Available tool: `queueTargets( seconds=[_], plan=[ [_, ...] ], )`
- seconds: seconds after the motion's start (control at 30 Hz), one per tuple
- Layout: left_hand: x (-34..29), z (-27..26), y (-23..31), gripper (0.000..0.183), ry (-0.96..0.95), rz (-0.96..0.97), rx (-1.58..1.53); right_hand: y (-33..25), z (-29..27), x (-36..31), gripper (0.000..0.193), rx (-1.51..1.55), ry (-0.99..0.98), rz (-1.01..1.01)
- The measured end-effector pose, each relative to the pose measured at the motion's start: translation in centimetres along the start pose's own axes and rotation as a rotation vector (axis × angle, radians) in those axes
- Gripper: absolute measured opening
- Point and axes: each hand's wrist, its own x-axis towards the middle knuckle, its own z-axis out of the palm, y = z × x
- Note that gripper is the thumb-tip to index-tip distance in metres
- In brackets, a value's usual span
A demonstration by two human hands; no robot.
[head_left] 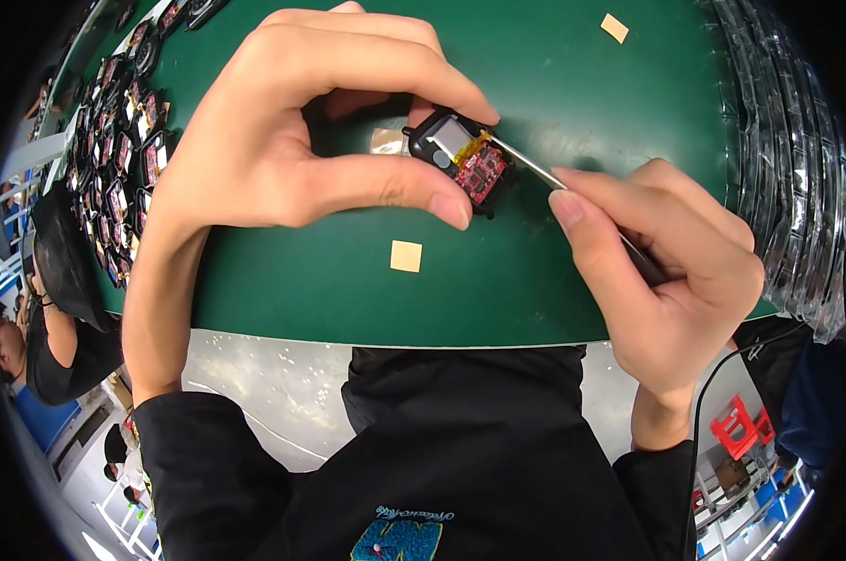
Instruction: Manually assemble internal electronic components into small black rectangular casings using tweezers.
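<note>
Between the thumb and fingers of my left hand point(283, 122) is a small black electronic device housing point(421, 148), its inside facing up. It contains a silver battery cell point(452, 137), yellow tape and a red circuit board point(484, 173). My right hand point(666, 252) is closed around a thin metal tool point(528, 164) with a dark rear part; its exact kind is unclear. The tool's tip meets the housing's upper right edge, near the yellow tape. Just below the housing, a cream paper square point(405, 256) lies on the green table point(301, 290).
Many similar open housings point(119, 168) with red boards crowd the table's left side. Stacked clear plastic trays point(783, 168) line the right side. Another cream square point(615, 28) lies at the far right. A black cable point(699, 411) runs by my right arm. A person point(54, 327) sits at left.
</note>
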Motion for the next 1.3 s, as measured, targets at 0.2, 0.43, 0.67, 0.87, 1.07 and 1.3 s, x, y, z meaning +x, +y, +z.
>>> queueTargets(
  seconds=[0.2,0.43,0.67,0.87,1.07,1.3],
  plan=[
    [-0.04,0.07,-0.13,0.068,0.004,0.028,0.008,-0.08,0.25,-0.08,0.017,0.006,-0.001,-0.031],
    [-0.03,-0.02,-0.11,0.066,-0.007,0.012,0.004,0.22,-0.12,-0.05,0.016,0.010,-0.018,-0.001],
    [-0.17,0.19,-0.47,0.067,0.015,0.043,-0.026,-0.04,-0.07,-0.03,0.014,0.070,-0.044,0.094],
    [-0.10,-0.05,-0.20,0.067,-0.003,0.028,-0.005,0.11,-0.05,-0.06,0.014,0.062,-0.040,0.060],
    [-0.06,0.04,-0.30,0.067,-0.009,0.022,-0.006,0.18,0.22,-0.15,0.014,0.053,-0.016,0.055],
    [-0.12,-0.03,-0.24,0.066,-0.016,0.007,-0.012,0.41,0.21,-0.15,0.016,0.039,-0.027,0.019]
  ],
)
